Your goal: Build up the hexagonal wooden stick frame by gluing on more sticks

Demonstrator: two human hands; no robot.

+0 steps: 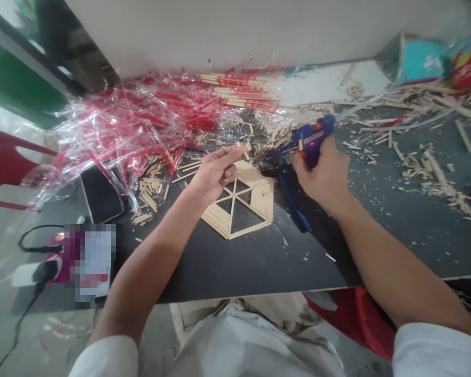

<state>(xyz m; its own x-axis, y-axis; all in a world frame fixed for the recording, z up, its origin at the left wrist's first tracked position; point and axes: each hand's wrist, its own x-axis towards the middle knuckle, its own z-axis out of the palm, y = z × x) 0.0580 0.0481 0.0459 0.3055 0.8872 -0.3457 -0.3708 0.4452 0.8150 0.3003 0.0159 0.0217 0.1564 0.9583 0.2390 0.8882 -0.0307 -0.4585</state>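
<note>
My left hand (215, 175) is closed in a pinch on a short piece of wooden stick (246, 153). Wrapped round the handle of a blue hot glue gun (312, 135) is my right hand (327, 173). The gun's nozzle points left, close to my left fingertips, and a small red light glows on its body. Below my left hand lies a flat hexagon of wooden sticks (262, 199), with spokes meeting at its middle. Some of its wedges are filled with rows of sticks, others show the dark table. My left hand hides its upper left part.
Clear-and-red plastic wrappers (141, 115) heap at the back left, beside bundled chopsticks (247, 91). Cut stick pieces (149, 193) and scraps cover much of the dark table (220, 277). A phone (101, 193) and plugged-in power strip (65, 262) lie left. A blue bar (292, 196) lies beside the hexagon.
</note>
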